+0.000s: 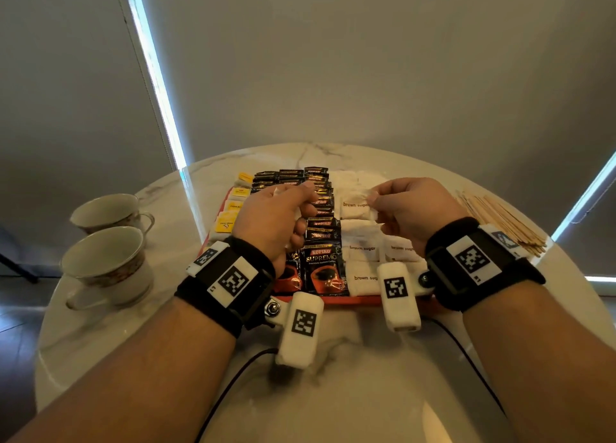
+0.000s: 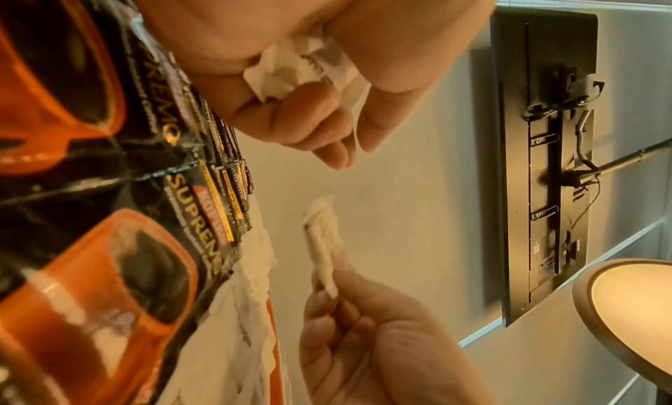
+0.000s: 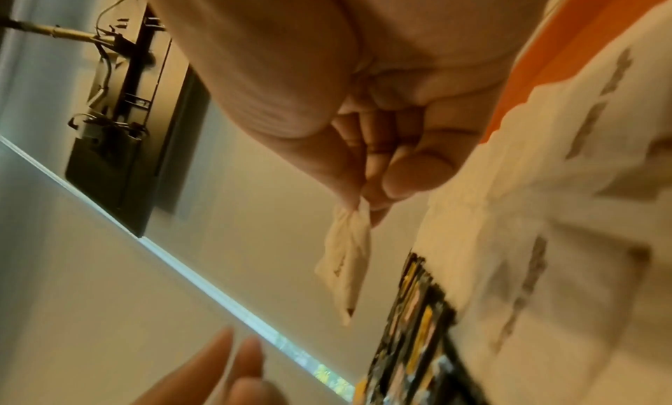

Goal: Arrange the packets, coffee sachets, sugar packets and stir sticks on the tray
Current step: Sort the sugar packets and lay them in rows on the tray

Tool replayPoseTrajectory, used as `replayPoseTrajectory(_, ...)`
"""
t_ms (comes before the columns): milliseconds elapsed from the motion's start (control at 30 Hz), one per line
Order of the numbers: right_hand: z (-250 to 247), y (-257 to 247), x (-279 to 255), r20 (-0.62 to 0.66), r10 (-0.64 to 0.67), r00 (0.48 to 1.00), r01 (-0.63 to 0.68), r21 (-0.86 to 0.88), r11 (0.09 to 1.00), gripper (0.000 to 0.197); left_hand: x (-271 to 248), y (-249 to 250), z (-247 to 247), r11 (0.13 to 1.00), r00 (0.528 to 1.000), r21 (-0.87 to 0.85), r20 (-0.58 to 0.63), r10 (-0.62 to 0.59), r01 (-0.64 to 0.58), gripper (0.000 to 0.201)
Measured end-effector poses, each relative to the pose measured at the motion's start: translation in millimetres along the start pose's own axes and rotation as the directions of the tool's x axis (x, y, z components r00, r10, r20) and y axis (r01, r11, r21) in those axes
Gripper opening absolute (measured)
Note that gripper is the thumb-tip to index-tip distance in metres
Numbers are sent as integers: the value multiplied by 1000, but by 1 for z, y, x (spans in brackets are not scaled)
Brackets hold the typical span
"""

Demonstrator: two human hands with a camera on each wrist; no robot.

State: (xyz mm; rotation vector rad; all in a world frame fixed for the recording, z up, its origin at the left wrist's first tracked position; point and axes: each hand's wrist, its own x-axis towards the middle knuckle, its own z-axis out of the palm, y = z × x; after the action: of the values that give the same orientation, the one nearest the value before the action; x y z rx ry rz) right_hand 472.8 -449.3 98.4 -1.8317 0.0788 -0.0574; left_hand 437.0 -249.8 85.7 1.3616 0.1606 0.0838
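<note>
Two cups [image 1: 106, 239] stand at the table's [image 1: 333, 376] left edge, clear of the orange tray [image 1: 353, 300]. On the tray, yellow packets [image 1: 230, 214] fill the left column, black coffee sachets [image 1: 321, 262] the middle, white brown-sugar packets [image 1: 361, 249] the right. The left hand [image 1: 273, 222] hovers over the coffee sachets, fingers curled round crumpled white packets [image 2: 291, 66] in its palm. The right hand [image 1: 413, 209], above the sugar column, pinches one white sugar packet [image 3: 345, 264] by its end between thumb and fingertips; it hangs free. Stir sticks [image 1: 500, 222] lie fanned on the table right of the tray.
</note>
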Motion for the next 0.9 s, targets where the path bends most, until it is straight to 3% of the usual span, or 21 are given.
replayPoseTrajectory(200, -11, -2, 6, -41, 126, 991, -132, -258, 957, 4, 3, 0, 0, 999, 1000, -47, -14, 6, -7, 13)
replayPoseTrajectory(400, -3, -3, 13, -1, 195, 981, -183, -350, 919, 7, 4, 1, -2, 998, 1000, -64, -14, 8, -9, 10)
replayPoseTrajectory(600, 2, -3, 19, 1, 205, 979, -185, -432, 883, 12, 4, 2, -2, 999, 1000, -53, -19, 4, -5, 11)
replayPoseTrajectory(767, -1, -2, 19, -21, 198, 980, -184, -481, 857, 28, 2, 4, -2, 998, 1000, -60, -13, -18, 17, 13)
replayPoseTrajectory(900, -1, -6, 13, -92, 97, 991, -129, -465, 876, 25, 0, 8, 0, 995, 998, -77, -3, -57, 57, 10)
